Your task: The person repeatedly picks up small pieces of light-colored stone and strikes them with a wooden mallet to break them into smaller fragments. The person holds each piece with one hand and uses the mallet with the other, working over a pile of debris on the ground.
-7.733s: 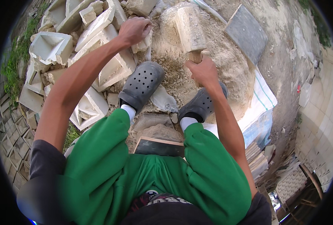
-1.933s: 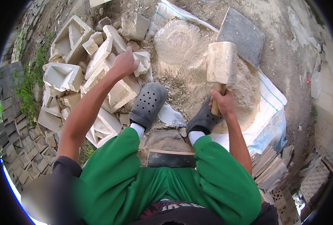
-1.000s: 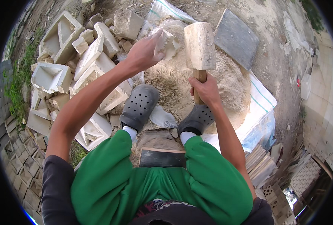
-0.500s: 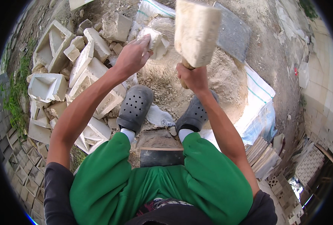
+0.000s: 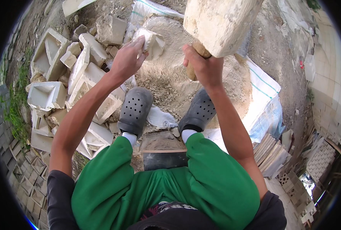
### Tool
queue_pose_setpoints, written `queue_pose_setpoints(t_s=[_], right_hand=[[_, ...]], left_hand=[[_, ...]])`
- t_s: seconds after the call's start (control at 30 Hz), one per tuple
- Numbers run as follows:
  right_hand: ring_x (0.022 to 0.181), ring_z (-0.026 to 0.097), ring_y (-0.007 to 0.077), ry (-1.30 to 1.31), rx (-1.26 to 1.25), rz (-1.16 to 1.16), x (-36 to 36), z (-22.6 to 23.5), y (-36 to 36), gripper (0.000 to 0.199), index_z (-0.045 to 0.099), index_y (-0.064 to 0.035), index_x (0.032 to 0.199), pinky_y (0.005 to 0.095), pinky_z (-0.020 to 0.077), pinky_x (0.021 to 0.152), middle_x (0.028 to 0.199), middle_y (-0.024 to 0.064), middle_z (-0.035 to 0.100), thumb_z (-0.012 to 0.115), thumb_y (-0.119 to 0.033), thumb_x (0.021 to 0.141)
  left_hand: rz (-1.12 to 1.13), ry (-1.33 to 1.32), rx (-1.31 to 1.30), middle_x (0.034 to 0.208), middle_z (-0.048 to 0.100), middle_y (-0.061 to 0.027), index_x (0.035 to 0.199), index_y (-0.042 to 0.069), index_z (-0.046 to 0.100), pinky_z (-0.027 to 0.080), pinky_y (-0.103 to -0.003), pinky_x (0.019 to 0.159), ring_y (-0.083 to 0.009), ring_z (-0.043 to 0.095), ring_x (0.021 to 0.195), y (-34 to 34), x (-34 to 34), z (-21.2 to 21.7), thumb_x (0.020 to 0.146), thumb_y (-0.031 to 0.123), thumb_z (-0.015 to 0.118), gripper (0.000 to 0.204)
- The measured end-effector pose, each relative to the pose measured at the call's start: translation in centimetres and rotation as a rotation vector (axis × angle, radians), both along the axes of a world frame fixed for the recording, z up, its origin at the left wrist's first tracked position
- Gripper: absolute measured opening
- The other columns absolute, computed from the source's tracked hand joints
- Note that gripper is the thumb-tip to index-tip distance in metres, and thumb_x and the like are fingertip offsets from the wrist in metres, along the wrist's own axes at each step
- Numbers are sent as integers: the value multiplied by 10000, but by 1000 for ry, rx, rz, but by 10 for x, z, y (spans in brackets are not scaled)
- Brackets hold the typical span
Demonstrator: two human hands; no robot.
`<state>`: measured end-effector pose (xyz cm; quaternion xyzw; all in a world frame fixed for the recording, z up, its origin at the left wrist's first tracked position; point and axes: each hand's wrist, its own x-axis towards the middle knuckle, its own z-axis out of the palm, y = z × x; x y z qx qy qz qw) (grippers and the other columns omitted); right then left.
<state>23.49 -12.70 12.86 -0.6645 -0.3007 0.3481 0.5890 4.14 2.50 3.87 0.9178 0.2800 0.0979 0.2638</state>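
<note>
My right hand [image 5: 205,68] is closed round the short handle of a wooden mallet [image 5: 221,25], whose large pale, worn head is raised above the rubble. A broken white block piece [image 5: 152,43] stands on the heap of crushed pale powder and crumbs [image 5: 166,74]. Against the left side of that piece rests my left hand [image 5: 130,55], thumb and fingers holding it steady. The powder heap lies on a white woven sack [image 5: 262,86] with green stripes. Part of the heap behind the mallet is hidden.
Broken hollow white blocks [image 5: 47,94] pile up on the left, with a larger chunk [image 5: 111,30] behind. My grey clogs [image 5: 136,109] stand at the heap's near edge. Stacked thin slabs [image 5: 272,153] lie at the right. A grey slab [image 5: 245,42] is mostly covered by the mallet.
My right hand has lifted the mallet higher, so its head looks larger and farther right. The left hand stays on the block piece; the whole view has shifted slightly.
</note>
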Motion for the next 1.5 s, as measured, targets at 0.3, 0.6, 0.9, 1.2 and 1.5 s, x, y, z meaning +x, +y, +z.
queue_pose_setpoints(t_s=[0.3, 0.6, 0.9, 1.2, 1.5], right_hand=[[638, 699, 227, -27, -700, 217, -9, -54, -31, 313, 685, 13, 923, 372, 552, 658, 711, 135, 697, 712, -251, 755], [546, 657, 143, -302, -65, 11, -4, -37, -8, 180, 674, 26, 807, 321, 528, 525, 631, 73, 661, 692, -152, 825], [743, 730, 313, -49, -693, 241, -13, -45, -16, 444, 681, 47, 1047, 406, 567, 706, 829, 205, 728, 710, -269, 736], [546, 663, 157, -129, -177, 18, -16, -42, 1, 292, 650, 57, 948, 299, 542, 531, 687, 92, 685, 714, -196, 816], [616, 709, 224, -42, -671, 196, -23, -77, -33, 354, 690, 16, 989, 371, 556, 648, 692, 126, 703, 710, -249, 756]], left_hand=[[-9, 18, -19, 1347, 620, -234, 1413, -31, 532, 535, -447, 941, -387, 654, 1111, 2, -2, -4, 930, 194, 686, 554], [-25, -2, 51, 1337, 627, -233, 1420, -33, 525, 551, -435, 915, -377, 667, 1088, 2, 1, -5, 926, 181, 686, 562], [28, 44, -49, 1193, 686, -239, 1452, 17, 518, 552, -438, 896, -375, 681, 1018, 9, -6, 3, 932, 165, 667, 561], [-2, 19, 35, 1208, 684, -235, 1436, 5, 531, 545, -440, 889, -372, 680, 1025, 12, -9, -5, 931, 172, 669, 550], [55, 48, 13, 1174, 671, -278, 1459, -24, 461, 519, -476, 919, -431, 656, 1066, 9, -11, -8, 865, 201, 690, 675]])
